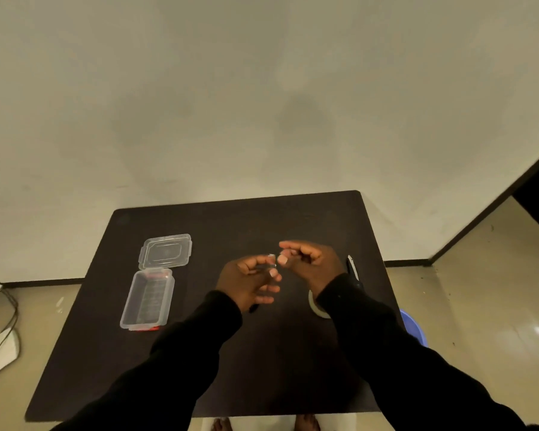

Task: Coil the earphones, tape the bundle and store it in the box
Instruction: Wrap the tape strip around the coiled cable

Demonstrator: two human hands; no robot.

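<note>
On the counter [106,353], the open box [147,299] sits at frame left, its lid [166,251] just behind it. The 2 hands meet mid-frame; the tape roll [317,308] and scissors [353,269] lie at right.

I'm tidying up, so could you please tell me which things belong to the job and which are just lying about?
Job: box, lid, tape roll, tape piece between left hand and right hand.
Lying about: blue basin, floor cable.

Right sleeve [386,331] covers most of the tape roll [316,307]; earphones [253,308] barely show beneath the left hand [246,281].
</note>
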